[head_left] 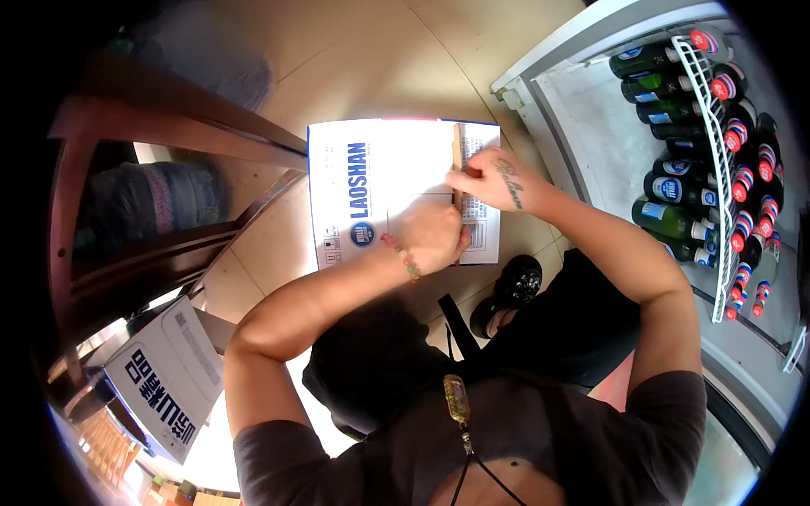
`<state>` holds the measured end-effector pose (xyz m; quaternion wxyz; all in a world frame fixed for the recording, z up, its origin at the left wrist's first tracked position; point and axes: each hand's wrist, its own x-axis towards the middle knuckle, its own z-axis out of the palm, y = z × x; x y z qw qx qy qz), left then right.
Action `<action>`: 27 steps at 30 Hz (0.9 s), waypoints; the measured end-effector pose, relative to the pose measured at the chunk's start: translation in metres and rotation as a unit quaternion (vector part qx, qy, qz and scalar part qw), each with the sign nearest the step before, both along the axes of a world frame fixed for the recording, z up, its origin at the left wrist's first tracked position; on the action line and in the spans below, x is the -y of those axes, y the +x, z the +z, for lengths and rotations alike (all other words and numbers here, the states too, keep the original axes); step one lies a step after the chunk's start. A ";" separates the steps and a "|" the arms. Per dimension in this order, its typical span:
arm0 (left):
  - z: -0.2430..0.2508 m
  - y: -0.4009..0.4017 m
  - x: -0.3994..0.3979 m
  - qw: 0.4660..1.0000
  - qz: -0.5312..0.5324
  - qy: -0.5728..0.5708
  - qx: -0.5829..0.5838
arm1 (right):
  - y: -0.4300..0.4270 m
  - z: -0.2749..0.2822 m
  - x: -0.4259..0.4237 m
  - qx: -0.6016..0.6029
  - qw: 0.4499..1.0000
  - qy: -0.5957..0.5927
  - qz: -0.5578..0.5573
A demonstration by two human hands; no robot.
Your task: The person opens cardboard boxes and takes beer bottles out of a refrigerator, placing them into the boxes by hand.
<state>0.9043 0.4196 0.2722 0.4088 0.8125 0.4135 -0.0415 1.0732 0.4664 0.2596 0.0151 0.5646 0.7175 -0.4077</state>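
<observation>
A white cardboard beer carton (411, 152) with blue print lies on the tiled floor between my knees and a wooden frame. Along its top, near the right side, runs a narrow brown strip (457, 142) where the cardboard shows torn or raised. My left hand (430, 235), with a beaded bracelet at the wrist, is curled in a fist over the lower part of that strip. Higher up, my right hand (497, 177) pinches the strip's edge between thumb and fingers. What lies under my left fingers is hidden.
At the right, an open refrigerator holds green beer bottles (674, 190) lying behind a white wire rack (712, 139), with several red-capped bottles (741, 183) beyond. A dark wooden frame (190, 133) stands at left, by wrapped plastic bottles (161, 196). Another carton (168, 379) is at lower left.
</observation>
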 end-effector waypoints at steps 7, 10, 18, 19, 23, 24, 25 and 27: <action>0.006 0.004 0.013 1.000 -0.010 -0.008 0.022 | -0.001 0.000 0.010 -0.018 0.999 0.027 0.005; 0.011 0.011 0.028 0.995 0.026 0.067 0.063 | 0.019 0.008 0.022 -0.063 0.996 0.066 -0.012; 0.040 0.011 0.015 0.983 -0.094 0.024 0.155 | 0.137 -0.009 0.043 -0.146 0.914 -0.272 -0.265; 0.030 -0.002 0.013 0.981 -0.034 0.048 0.186 | 0.151 -0.029 0.047 -0.176 0.893 -0.283 -0.302; 0.006 -0.068 -0.007 0.949 0.152 0.276 -0.009 | 0.107 -0.049 0.040 -0.174 0.875 -0.314 -0.324; 0.008 -0.082 -0.005 0.951 0.159 0.256 -0.068 | 0.098 -0.054 0.039 -0.178 0.874 -0.318 -0.322; -0.001 -0.091 0.001 0.951 0.175 0.241 -0.078 | 0.090 -0.059 0.039 -0.176 0.882 -0.306 -0.311; -0.008 -0.098 0.014 0.951 0.184 0.228 -0.100 | 0.066 -0.073 0.041 -0.209 0.908 -0.226 -0.285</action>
